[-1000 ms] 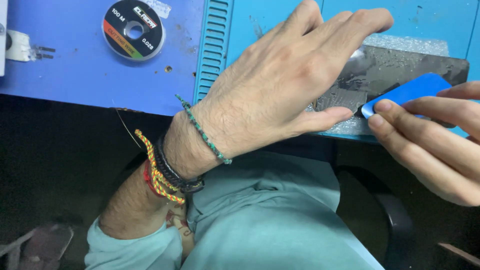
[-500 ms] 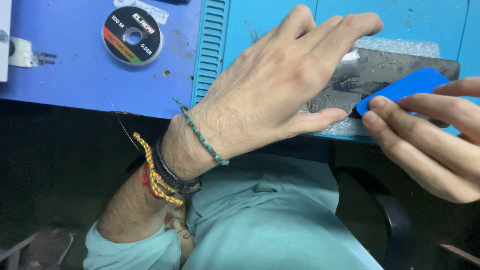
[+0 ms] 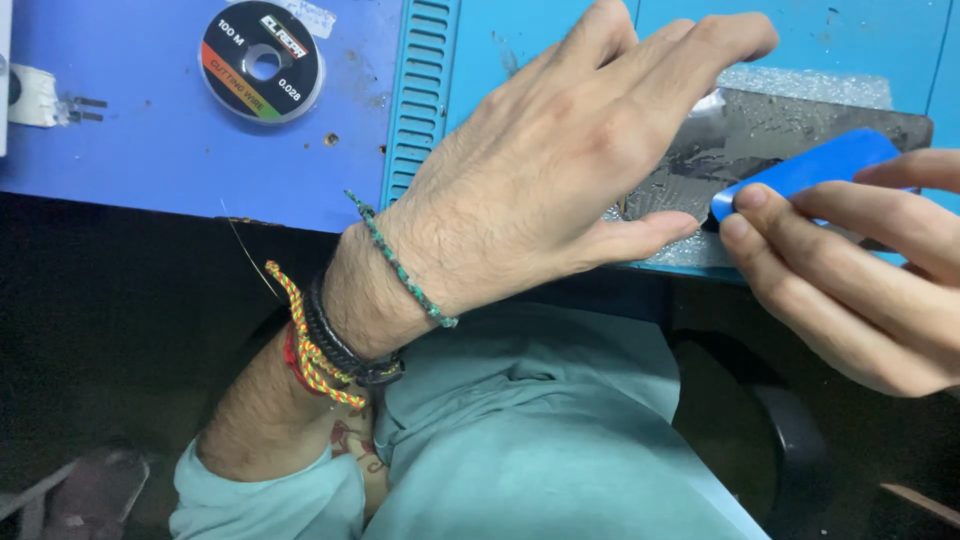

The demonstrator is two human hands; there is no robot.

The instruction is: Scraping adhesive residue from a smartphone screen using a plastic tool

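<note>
- The left hand (image 3: 560, 190) is lying across the middle of the frame, palm down, its fingers (image 3: 690, 50) stretched out flat and close together, gripping nothing; they are pressing on the dark glass panel (image 3: 770, 150) in the upper right of the frame.
- The dark glass panel is resting on the teal mat (image 3: 480, 60), its surface looking cracked and glittery (fine detail is hard to tell), and its left part is hidden under the hand.
- The right hand (image 3: 860, 270) is coming in from the right edge, its fingers (image 3: 790, 225) pinched together on a flat blue plastic card (image 3: 810, 165).
- The blue plastic card is angled up to the right, its lower left corner touching the panel just beside the left thumb.
- A spool of cutting wire (image 3: 262, 62) is sitting on the blue desk (image 3: 150, 150) in the upper left of the frame, well apart from both hands.
- A small white part (image 3: 35, 97) is lying at the left edge.
- Woven bracelets (image 3: 320, 340) are circling the left wrist, below centre.
- The person's light teal clothing (image 3: 540, 440) is filling the bottom of the frame.
</note>
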